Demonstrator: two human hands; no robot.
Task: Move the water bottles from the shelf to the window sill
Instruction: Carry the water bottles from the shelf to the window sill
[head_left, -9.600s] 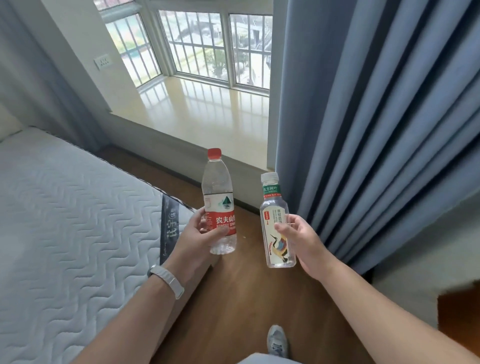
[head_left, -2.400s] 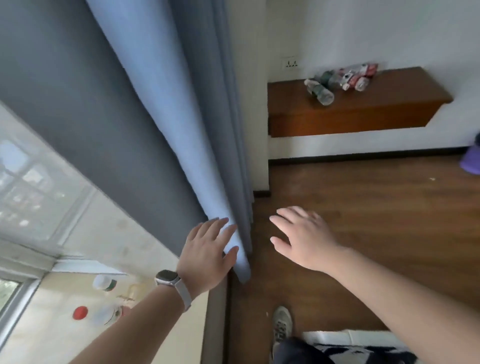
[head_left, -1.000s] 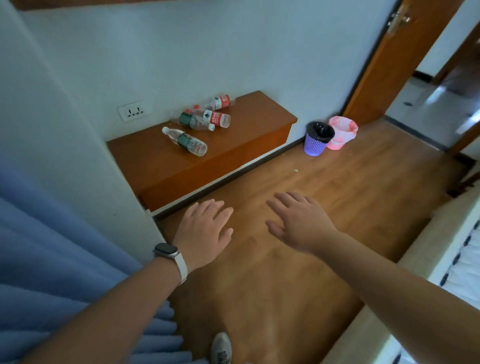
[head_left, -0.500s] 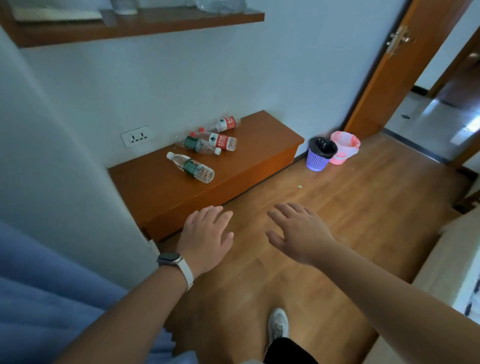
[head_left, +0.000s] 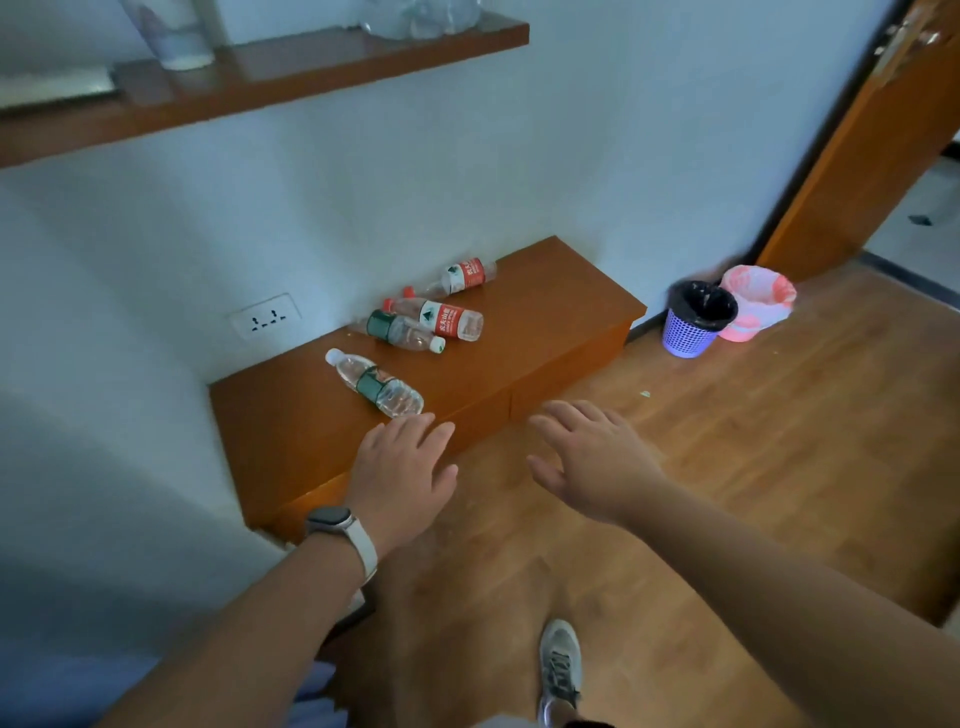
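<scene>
Both the left hand (head_left: 402, 475) and right hand (head_left: 589, 457), spread and empty, have come nearer the low shelf (head_left: 545, 312); four bottles (head_left: 375, 383) lie toward its back edge

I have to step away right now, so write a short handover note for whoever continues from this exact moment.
Left hand and right hand: both open and empty, reaching toward the low wooden shelf.
Four bottles lie on their sides there: two green-label, two red-label.
Window sill is out of view, so the done count can't be read.
Left: carry these four over.
</scene>
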